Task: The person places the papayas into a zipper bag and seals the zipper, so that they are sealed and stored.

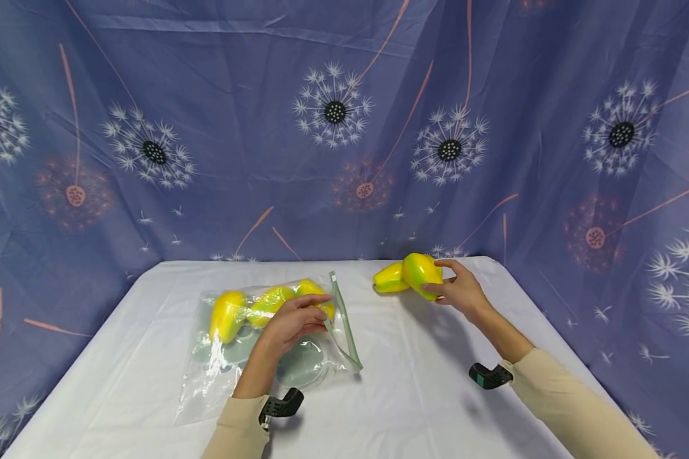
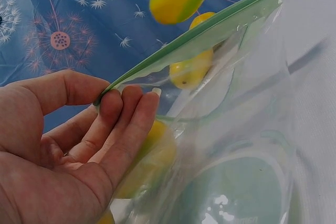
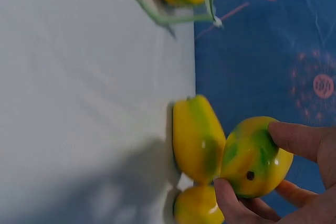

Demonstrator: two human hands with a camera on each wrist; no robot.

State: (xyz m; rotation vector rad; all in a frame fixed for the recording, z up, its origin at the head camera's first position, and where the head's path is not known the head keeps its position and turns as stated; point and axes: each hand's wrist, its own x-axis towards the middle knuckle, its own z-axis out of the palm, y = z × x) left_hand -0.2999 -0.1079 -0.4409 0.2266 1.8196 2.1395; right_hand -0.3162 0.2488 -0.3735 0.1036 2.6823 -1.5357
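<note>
My left hand (image 1: 295, 322) pinches the green zip edge of a clear zip bag (image 2: 231, 129) between thumb and fingers, and the bag's mouth gapes toward the right. Inside lie several glossy yellow-green papayas; one papaya (image 1: 228, 315) is at the bag's left end. At the back right, my right hand (image 1: 462, 290) grips another papaya (image 3: 257, 156) by its sides, raised above the table. Beside it a papaya (image 3: 197, 140) lies on the cloth. One more papaya (image 3: 197, 205) shows partly at the bottom of the right wrist view; in the head view it is hidden.
A white cloth (image 1: 413, 408) covers the table. Behind and around it hangs a blue curtain (image 1: 252, 159) with dandelion prints, close to the table's back edge. A black wrist device (image 1: 282, 404) sits on the left wrist and another device (image 1: 490, 376) on the right.
</note>
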